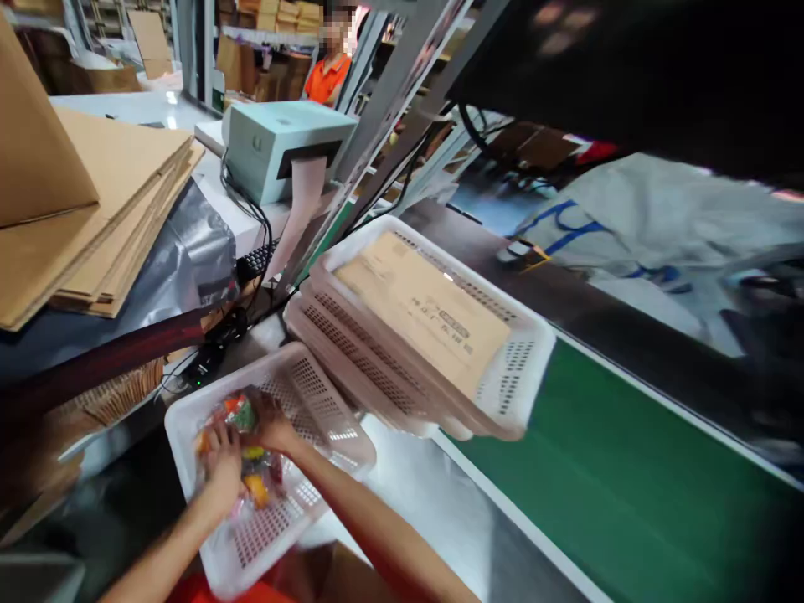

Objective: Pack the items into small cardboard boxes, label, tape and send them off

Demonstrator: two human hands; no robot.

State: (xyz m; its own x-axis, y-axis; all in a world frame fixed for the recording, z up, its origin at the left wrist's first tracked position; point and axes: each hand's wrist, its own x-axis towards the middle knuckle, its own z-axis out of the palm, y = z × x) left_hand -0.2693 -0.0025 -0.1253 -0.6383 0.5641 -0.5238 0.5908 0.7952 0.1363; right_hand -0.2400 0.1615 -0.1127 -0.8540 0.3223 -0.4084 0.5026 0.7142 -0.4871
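A white perforated plastic basket (232, 578) stands low in front of me. In it lies a clear plastic bag (256, 490) of small colourful items in orange, green, yellow and red; their kind is too blurred to make out. My left hand (223, 456) grips the bag from the near left, fingers bent over the plastic. From the right, my right hand (275, 425) is closed at the far side of the same bag, its fingertips shadowed and partly hidden.
Stacked white baskets (524, 377) hold a printed brown parcel (433, 314) beside a green conveyor belt (628, 452). Flat cardboard sheets (131, 193) lie at left. Behind are a label printer (282, 138) and a person in orange (327, 79). A grey-white bag (684, 209) rests at right.
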